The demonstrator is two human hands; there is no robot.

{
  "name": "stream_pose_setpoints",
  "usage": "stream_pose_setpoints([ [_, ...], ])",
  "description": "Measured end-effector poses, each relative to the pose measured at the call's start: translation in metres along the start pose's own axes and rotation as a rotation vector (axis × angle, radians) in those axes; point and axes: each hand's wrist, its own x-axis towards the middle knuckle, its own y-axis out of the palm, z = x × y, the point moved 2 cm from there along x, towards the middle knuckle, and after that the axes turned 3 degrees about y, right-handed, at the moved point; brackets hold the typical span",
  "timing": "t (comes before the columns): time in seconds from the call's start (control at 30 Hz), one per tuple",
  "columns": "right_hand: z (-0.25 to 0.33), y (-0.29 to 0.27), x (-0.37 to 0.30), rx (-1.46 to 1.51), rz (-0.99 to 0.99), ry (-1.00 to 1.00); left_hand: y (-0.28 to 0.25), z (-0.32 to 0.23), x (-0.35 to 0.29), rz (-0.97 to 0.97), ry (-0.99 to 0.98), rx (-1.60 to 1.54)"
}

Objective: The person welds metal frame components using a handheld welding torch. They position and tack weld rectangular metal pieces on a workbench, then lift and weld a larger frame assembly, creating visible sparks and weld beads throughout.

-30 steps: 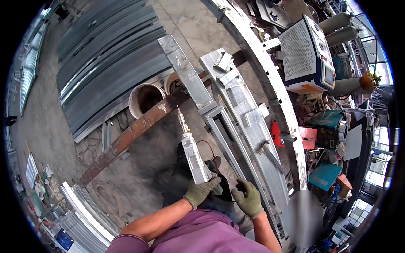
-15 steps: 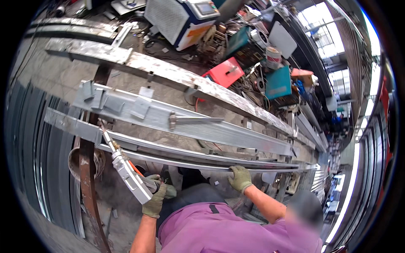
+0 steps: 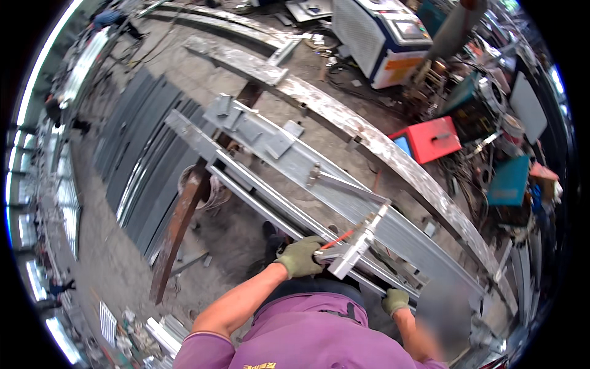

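Note:
My left hand [image 3: 301,257], in an olive work glove, is closed round the handle of a silver handheld welding gun [image 3: 356,247]. The gun hangs over a long metal channel [image 3: 258,200], its narrow nozzle pointing away and to the right. Farther along the channel, my gloved right hand [image 3: 395,301] grips its near edge, with the fingertips partly hidden. Behind the channel, a wide flat steel bar [image 3: 350,194] carries a hammer [image 3: 314,174] and several small metal plates [image 3: 278,144].
A rusty support beam [image 3: 178,237] runs under the channel, near a bucket [image 3: 215,192]. Dark metal strips [image 3: 144,160] lie on the floor at left. Past a long whitish beam [image 3: 344,114] stand a red box [image 3: 430,139] and a white-and-blue machine [image 3: 381,43].
The view has swung round, so the scene sits differently. My left hand has carried the welding gun rightward along the channel, nearer my right hand. The right hand is farther along its edge.

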Motion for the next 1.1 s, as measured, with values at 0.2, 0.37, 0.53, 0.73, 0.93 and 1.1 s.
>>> stream_pose_setpoints([
  [0.2,-0.014,-0.007,0.01,-0.08,0.015,-0.072,0.009,-0.014,0.016,0.112,-0.09,0.167],
  [0.37,-0.022,-0.043,-0.005,-0.105,0.072,-0.103,0.016,-0.032,0.016,-0.064,-0.025,0.213],
  [0.53,-0.028,-0.089,-0.037,-0.128,0.182,-0.195,-0.018,-0.079,-0.008,-0.097,-0.112,0.178],
  [0.73,0.019,-0.122,-0.05,-0.164,0.281,-0.317,-0.029,-0.052,-0.039,-0.263,-0.268,0.183],
  [0.93,0.039,-0.143,-0.053,-0.236,0.282,-0.368,-0.016,-0.013,-0.065,-0.447,-0.28,0.12],
  [1.1,0.044,-0.164,-0.045,-0.32,0.269,-0.388,0.016,0.012,-0.076,-0.462,-0.444,-0.015],
])
